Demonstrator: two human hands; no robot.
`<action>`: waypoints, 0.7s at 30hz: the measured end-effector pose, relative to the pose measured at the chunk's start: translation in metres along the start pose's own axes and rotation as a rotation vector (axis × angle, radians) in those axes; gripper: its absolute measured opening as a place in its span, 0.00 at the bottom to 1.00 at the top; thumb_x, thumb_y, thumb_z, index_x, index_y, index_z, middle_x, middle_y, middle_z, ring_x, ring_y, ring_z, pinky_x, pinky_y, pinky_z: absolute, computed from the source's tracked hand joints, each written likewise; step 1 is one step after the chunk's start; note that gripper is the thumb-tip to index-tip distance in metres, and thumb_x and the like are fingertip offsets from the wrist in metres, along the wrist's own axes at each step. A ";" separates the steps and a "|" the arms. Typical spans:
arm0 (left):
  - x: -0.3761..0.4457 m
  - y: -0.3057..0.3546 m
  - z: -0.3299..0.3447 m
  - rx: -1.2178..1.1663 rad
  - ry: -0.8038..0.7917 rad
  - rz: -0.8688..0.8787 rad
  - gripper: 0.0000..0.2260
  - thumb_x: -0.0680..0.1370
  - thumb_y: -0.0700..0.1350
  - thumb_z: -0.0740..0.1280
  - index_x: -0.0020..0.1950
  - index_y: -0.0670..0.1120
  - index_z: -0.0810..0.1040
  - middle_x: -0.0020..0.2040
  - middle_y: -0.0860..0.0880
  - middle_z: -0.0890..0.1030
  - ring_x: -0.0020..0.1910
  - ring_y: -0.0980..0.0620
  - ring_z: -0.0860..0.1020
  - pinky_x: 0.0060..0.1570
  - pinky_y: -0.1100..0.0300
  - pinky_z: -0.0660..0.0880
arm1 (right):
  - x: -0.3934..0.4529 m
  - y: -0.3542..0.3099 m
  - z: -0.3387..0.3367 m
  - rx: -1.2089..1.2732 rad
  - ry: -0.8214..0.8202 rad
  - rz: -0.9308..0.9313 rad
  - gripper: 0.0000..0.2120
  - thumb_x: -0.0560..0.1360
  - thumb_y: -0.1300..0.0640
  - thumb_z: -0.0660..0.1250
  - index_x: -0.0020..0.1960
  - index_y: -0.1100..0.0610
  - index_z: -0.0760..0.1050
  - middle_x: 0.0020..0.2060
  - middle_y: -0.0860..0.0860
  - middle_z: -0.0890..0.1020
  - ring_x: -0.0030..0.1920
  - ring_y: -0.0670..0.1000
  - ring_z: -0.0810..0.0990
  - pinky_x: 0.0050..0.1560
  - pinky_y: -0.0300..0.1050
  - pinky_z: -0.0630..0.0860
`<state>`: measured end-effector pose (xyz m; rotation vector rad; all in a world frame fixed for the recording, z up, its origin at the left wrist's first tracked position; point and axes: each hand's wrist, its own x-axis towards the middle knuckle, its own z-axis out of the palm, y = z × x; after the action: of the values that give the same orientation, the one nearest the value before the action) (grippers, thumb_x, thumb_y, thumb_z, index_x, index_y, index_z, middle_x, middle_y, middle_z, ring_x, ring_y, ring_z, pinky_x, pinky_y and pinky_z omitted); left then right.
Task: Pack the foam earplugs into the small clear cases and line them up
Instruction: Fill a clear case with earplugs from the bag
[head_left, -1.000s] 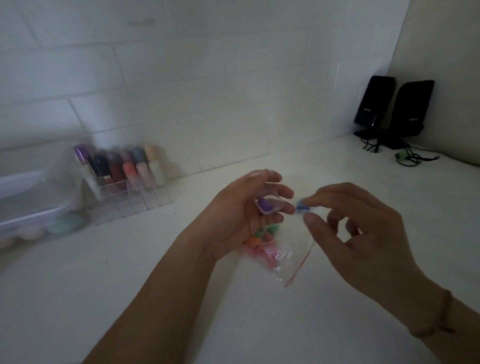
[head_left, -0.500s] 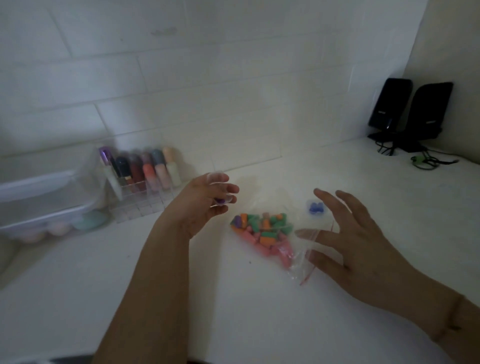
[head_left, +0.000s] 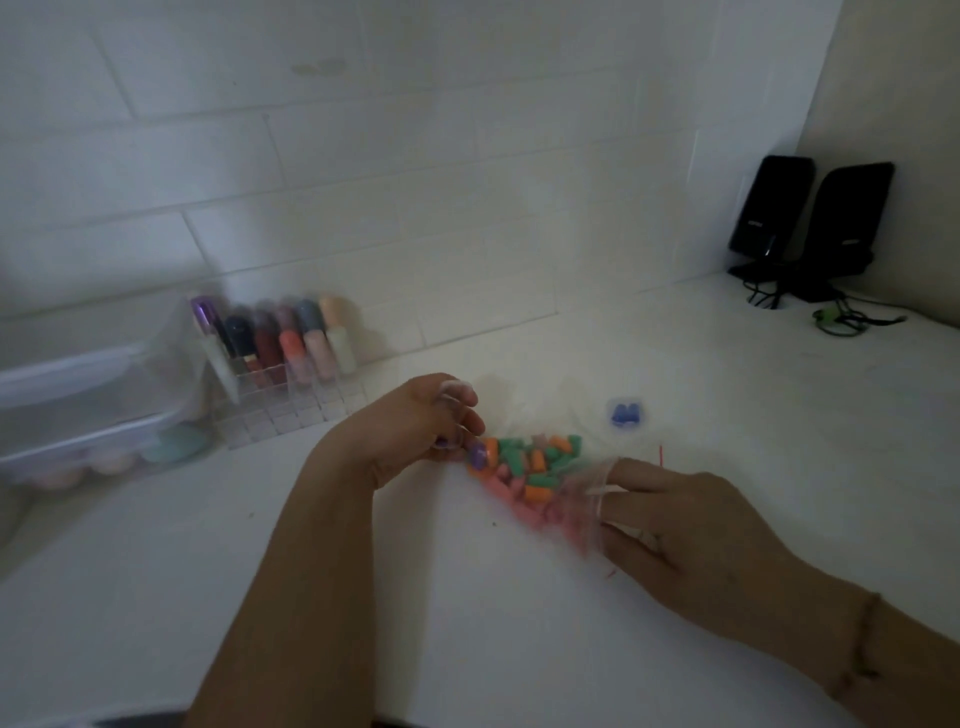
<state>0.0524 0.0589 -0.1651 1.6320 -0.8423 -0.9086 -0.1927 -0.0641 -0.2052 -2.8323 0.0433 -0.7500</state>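
Since prev frame our right hand (head_left: 691, 525) dropped onto the bag (head_left: 571, 499), fingers flat, pressing its open end. Left hand (head_left: 415, 431) w/ grip curled round a small clear case (head_left: 457, 415), purple plug inside, touching the earplugs (head_left: 524, 467). Blue-filled case (head_left: 625, 414) sits apart on the bench (head_left: 519, 623).

Bare forearms, no sleeves; a thin bracelet (head_left: 865, 642), perhaps beaded, circles the right wrist.

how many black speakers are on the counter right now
2. Both stand side by side in the far right corner by the wall: left speaker, right speaker, cables trailing in front. None looks hidden.
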 end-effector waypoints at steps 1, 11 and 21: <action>0.001 0.000 0.002 -0.010 -0.027 0.013 0.16 0.72 0.22 0.55 0.47 0.42 0.71 0.46 0.37 0.76 0.40 0.40 0.79 0.42 0.56 0.78 | 0.001 0.001 0.001 -0.006 -0.018 -0.010 0.14 0.78 0.46 0.58 0.61 0.40 0.75 0.59 0.39 0.79 0.53 0.46 0.83 0.41 0.45 0.82; 0.004 -0.008 0.011 0.082 -0.192 0.124 0.19 0.62 0.33 0.71 0.50 0.41 0.73 0.49 0.38 0.79 0.46 0.44 0.78 0.50 0.52 0.73 | 0.004 0.007 0.004 -0.033 0.138 -0.081 0.16 0.79 0.51 0.59 0.61 0.48 0.80 0.60 0.45 0.81 0.56 0.47 0.82 0.43 0.45 0.83; 0.005 -0.006 0.022 0.171 -0.160 0.168 0.18 0.62 0.33 0.76 0.46 0.44 0.75 0.46 0.43 0.81 0.45 0.45 0.80 0.51 0.52 0.75 | 0.010 -0.001 -0.001 -0.095 -0.016 0.049 0.15 0.77 0.41 0.56 0.54 0.38 0.81 0.53 0.42 0.82 0.35 0.50 0.84 0.29 0.43 0.78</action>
<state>0.0360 0.0461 -0.1758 1.6204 -1.1775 -0.8763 -0.1849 -0.0639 -0.1992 -2.9148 0.1488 -0.7329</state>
